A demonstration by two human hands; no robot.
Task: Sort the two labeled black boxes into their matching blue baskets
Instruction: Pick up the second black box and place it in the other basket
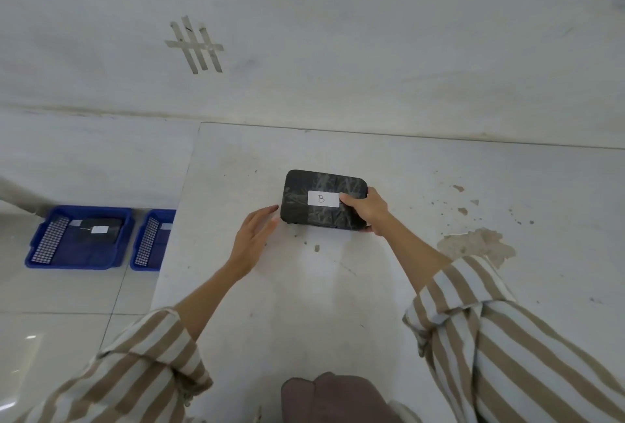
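Observation:
A black box with a white label marked "B" lies flat on the white table. My right hand grips its right end, thumb on top by the label. My left hand is open, fingers apart, just off the box's left end without touching it. On the floor to the left stand two blue baskets. The left basket holds another black box with a white label I cannot read. The right basket is partly hidden behind the table's edge.
The table's left edge runs diagonally above the baskets. A stained, chipped patch marks the table to the right of the box. Grey tape marks are stuck on the wall behind. The floor is glossy white tile.

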